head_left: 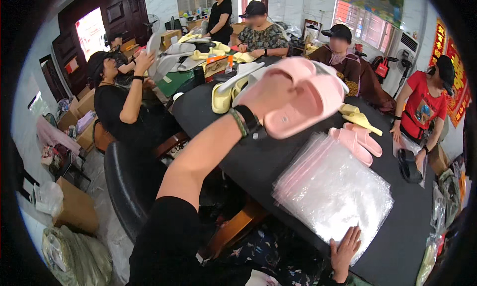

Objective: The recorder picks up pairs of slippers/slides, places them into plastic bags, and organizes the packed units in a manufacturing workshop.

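My left hand (259, 103) is raised over the table, its fingers closed round a pair of pink slide slippers (328, 96). The slippers are held side by side and partly hide the fingers. My right hand (346, 250) lies flat, fingers stretched out, on the near edge of a stack of clear plastic bags (338, 191). Just beyond the stack another pair of pink slippers (357, 143) rests on the dark table (258, 171).
Yellow slippers (361, 119) lie further right, and a heap of grey and yellow slippers (181, 54) covers the far end. Several people sit or stand around the table. One in a red shirt (425, 99) handles a black slipper (410, 165). A black chair (126, 186) stands at my left.
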`<state>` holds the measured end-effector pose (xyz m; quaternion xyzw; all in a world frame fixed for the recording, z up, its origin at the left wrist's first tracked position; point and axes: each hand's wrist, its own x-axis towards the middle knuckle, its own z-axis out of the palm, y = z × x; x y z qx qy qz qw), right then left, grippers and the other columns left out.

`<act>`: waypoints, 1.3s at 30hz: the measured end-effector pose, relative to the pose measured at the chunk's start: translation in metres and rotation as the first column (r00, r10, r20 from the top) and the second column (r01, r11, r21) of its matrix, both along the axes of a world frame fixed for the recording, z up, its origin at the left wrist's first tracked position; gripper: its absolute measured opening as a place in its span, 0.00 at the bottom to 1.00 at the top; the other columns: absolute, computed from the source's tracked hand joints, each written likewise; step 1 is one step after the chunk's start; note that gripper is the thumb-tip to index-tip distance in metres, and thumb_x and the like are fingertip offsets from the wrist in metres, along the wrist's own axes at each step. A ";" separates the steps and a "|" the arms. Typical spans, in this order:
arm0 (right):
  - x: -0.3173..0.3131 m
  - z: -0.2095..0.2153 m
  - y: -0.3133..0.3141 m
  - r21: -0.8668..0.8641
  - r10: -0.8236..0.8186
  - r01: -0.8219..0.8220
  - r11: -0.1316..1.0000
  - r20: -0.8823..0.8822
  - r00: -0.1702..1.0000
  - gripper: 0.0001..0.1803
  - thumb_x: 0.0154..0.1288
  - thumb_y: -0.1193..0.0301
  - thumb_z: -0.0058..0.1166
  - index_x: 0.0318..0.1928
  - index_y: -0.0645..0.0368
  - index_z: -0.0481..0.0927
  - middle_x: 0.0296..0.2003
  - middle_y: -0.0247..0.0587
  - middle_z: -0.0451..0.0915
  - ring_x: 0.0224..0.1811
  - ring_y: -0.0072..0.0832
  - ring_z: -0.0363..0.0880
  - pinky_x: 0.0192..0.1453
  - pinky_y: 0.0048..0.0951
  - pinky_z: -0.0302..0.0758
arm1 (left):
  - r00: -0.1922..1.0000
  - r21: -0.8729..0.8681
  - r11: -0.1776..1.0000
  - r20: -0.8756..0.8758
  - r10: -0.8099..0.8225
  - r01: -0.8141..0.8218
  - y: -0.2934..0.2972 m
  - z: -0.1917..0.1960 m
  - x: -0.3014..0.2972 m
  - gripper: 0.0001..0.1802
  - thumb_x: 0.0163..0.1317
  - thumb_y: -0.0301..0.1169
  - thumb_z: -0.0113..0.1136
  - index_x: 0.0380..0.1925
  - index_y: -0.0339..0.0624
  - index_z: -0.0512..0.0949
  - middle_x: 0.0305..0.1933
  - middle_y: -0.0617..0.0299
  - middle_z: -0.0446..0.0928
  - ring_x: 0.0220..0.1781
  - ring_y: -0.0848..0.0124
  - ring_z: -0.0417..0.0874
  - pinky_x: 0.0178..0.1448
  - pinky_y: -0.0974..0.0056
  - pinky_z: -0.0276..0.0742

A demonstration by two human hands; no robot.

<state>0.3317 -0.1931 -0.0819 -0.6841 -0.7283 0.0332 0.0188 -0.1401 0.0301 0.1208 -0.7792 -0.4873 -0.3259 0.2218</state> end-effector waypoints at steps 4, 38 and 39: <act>-0.005 0.009 -0.001 -0.018 -0.031 0.031 0.999 -0.005 1.000 0.49 0.68 0.45 0.46 0.75 0.65 0.44 0.76 0.55 0.41 0.80 0.48 0.33 0.77 0.53 0.33 | 0.964 0.108 0.959 0.083 0.252 -0.261 0.077 0.030 -0.038 0.25 0.62 0.48 0.58 0.32 0.31 0.83 0.35 0.44 0.82 0.38 0.48 0.83 0.48 0.49 0.75; 0.008 -0.001 -0.002 0.171 0.084 -0.082 0.982 -0.003 0.996 0.46 0.69 0.48 0.50 0.74 0.64 0.48 0.75 0.57 0.48 0.78 0.51 0.43 0.74 0.58 0.47 | 0.879 -0.175 0.889 0.161 0.449 -0.422 0.019 -0.080 0.080 0.35 0.57 0.45 0.60 0.59 0.31 0.70 0.73 0.39 0.54 0.78 0.42 0.46 0.71 0.27 0.43; 0.007 -0.003 -0.001 0.182 0.107 -0.104 0.978 -0.009 0.994 0.46 0.69 0.48 0.50 0.74 0.63 0.48 0.75 0.57 0.48 0.78 0.51 0.42 0.74 0.58 0.47 | 0.913 -0.145 0.970 0.335 0.234 -0.196 0.000 -0.083 0.094 0.34 0.54 0.43 0.63 0.56 0.30 0.72 0.71 0.39 0.57 0.76 0.40 0.48 0.68 0.24 0.47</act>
